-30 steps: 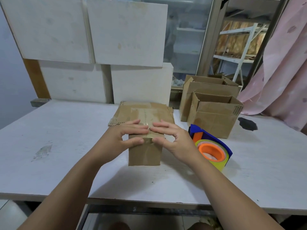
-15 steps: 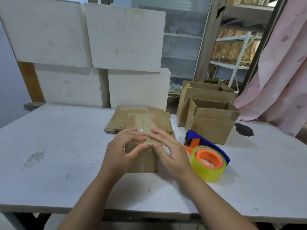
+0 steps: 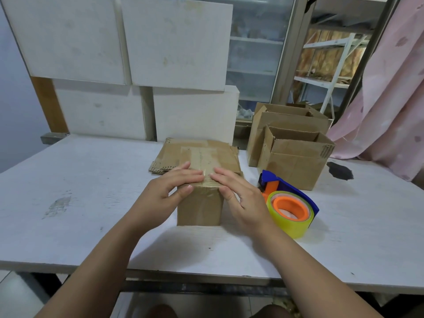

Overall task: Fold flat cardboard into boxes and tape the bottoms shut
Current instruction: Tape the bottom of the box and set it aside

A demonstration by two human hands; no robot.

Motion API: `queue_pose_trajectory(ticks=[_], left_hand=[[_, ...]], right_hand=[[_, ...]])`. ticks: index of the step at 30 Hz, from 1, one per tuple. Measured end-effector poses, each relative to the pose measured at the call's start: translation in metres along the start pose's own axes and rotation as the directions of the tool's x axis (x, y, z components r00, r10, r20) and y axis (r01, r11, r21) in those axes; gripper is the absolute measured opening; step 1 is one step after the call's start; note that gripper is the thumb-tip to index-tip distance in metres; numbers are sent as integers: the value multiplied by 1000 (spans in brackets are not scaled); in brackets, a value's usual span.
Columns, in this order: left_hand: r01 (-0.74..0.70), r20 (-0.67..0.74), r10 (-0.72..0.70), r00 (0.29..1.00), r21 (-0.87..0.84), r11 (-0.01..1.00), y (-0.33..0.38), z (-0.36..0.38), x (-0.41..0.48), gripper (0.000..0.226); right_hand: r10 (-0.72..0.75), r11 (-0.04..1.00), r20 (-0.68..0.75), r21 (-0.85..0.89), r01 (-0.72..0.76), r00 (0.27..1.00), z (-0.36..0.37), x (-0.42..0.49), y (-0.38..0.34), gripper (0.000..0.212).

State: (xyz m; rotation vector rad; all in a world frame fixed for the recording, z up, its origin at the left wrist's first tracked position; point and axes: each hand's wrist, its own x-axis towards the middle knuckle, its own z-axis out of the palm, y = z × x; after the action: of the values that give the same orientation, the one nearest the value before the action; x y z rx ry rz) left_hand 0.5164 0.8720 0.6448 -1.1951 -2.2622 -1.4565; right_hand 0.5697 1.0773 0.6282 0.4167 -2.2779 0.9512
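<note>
Smoothing continues: over the last second your left hand and right hand have stayed on the box midway along the table's front edge. Their straight fingers press its taped top and grip nothing. That bottom looks nearly sealed. Count one tape dispenser, two finished boxes toward the far right corner, and one stack of flat cardboard behind.

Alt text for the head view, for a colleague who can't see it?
Left hand and right hand press tape over the near top edge of a cardboard box on a white table. A tape dispenser lies right of it; two open boxes stand behind.
</note>
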Motion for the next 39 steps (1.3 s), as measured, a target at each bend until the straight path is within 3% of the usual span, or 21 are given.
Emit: queue_pose_trajectory(ticks=[10, 13, 18, 21, 25, 32, 39], left_hand=[[-43, -107, 55, 993, 108, 993, -3, 1, -3, 32], [-6, -108, 13, 994, 64, 998, -2, 1, -4, 34], [-44, -328, 116, 938, 216, 975, 2, 30, -12, 40], [-23, -378, 86, 922, 168, 986, 2, 37, -12, 34], [17, -305, -10, 952, 20, 1000, 2, 26, -12, 27], [18, -324, -8, 946, 26, 1000, 3, 26, -11, 20], [57, -183, -52, 982, 24, 998, 6, 17, -15, 27]], right_hand=[[16, 1000, -40, -8, -17, 999, 5, -3, -1, 41], [58, 998, 9, -1, -58, 998, 6, -5, -4, 50], [129, 989, -95, 78, -122, 987, 21, -5, -12, 44], [147, 984, -110, 121, -134, 983, 22, -5, -12, 39], [176, 959, -48, 232, -160, 983, 17, -5, -9, 33], [183, 960, -86, 228, -160, 979, 18, -4, -11, 23], [176, 955, 64, 231, -186, 982, 3, -3, -12, 28]])
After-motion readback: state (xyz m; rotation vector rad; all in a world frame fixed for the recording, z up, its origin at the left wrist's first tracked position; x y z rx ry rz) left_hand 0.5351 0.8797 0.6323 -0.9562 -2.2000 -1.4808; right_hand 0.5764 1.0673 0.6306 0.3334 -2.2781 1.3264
